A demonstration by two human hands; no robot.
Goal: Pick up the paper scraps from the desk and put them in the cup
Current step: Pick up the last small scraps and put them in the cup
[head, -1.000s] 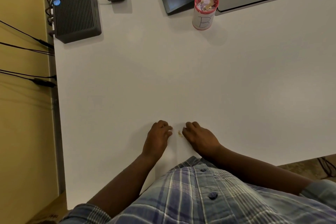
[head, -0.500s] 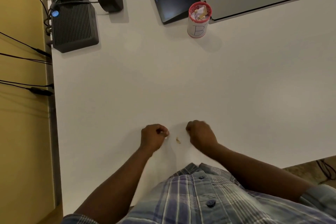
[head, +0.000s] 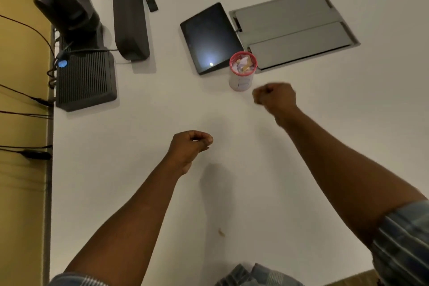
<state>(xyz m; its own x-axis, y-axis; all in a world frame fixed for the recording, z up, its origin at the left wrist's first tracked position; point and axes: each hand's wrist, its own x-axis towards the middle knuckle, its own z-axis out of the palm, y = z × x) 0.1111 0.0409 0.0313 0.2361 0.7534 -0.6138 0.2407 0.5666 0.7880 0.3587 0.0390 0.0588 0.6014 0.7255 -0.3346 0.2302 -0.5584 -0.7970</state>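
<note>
Paper scrap [head: 221,232] on the white tabletop [head: 325,123] at six o'clock, cup [head: 242,71] (scraps inside) at twelve, right hand [head: 275,97] just beside it, fingers curled together, left hand [head: 189,145] pinched, contents unclear

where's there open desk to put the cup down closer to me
Bare desk runs wide between the left hand and the black ribbed box, and right of the right hand below the grey panel. Crowded: around the cup, hemmed by tablet and panel. One scrap lies near you.
</note>
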